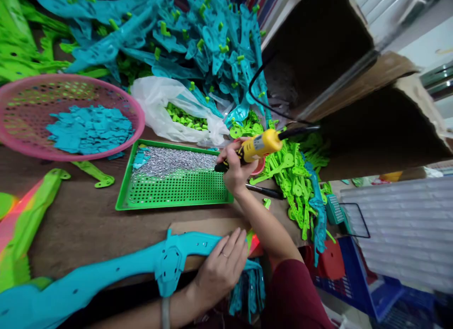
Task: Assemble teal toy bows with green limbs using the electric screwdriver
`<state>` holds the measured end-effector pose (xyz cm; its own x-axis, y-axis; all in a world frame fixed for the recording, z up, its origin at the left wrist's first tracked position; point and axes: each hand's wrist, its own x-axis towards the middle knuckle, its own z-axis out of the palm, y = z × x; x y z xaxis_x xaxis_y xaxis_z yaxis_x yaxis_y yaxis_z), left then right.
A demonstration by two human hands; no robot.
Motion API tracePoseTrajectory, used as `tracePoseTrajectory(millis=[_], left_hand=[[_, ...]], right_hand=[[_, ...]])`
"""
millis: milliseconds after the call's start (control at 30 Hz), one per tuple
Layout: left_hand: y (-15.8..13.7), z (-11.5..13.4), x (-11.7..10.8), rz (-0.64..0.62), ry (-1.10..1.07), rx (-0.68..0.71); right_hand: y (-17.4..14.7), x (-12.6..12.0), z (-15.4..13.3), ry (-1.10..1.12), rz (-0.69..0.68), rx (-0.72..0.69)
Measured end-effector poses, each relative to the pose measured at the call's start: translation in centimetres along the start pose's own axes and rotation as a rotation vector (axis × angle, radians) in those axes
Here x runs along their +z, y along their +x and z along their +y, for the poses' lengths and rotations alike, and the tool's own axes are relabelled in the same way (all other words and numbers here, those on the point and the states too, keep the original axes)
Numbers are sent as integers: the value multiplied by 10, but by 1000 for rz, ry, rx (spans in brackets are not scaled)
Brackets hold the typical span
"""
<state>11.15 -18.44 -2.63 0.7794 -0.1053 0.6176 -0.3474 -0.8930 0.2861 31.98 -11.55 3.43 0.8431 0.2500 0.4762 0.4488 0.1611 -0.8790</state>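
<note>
Clock positions were read from the middle of the view, 12 lying away from the person.

The hands were seen apart, each differently occupied. The right hand [239, 171], near the middle, was closed around a yellow-and-black power driver [258, 147] – fingers curled about its dark front half. The driver's yellow rear end was directed toward 2 o'clock, with a black cord [300, 130] attached, and its dark nose toward 9, over the near-right end of a green tray [191, 193]. Whether the tray or its contents were touched by the nose could not be told.

The left hand [226, 258], at 6 o'clock, was laid palm down, fingers extended and held side by side, on the right-hand end of a long blue plastic part [118, 267]. This part was stretched from there toward 8 o'clock. An orange-red piece [254, 244] was noted just beside the fingertips; a ring [224, 254] was worn.

In the tray, at 8 to 9 o'clock, small silvery pieces [173, 161] were heaped along the far side. Blue pieces [92, 130] were contained in a pink basket [140, 121] between 9 and 10 – green ones [186, 119] in a white bag [150, 102] at 10. Green plastic parts [295, 192] were piled between 3 and 4.
</note>
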Motion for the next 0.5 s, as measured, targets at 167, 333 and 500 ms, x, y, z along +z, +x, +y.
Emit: tracePoseTrajectory(millis=[167,333,500], left_hand=[[-10,-8,-10,-77,-17,85],[-14,-14,-15,-153,-53,153],[-15,-15,-15,-136,-53,160]], right_hand=[[-45,-53,-97,-122,78,7],[-131,-104,-149,-197,148,103],[-180,-122,-129,-153,183,126]])
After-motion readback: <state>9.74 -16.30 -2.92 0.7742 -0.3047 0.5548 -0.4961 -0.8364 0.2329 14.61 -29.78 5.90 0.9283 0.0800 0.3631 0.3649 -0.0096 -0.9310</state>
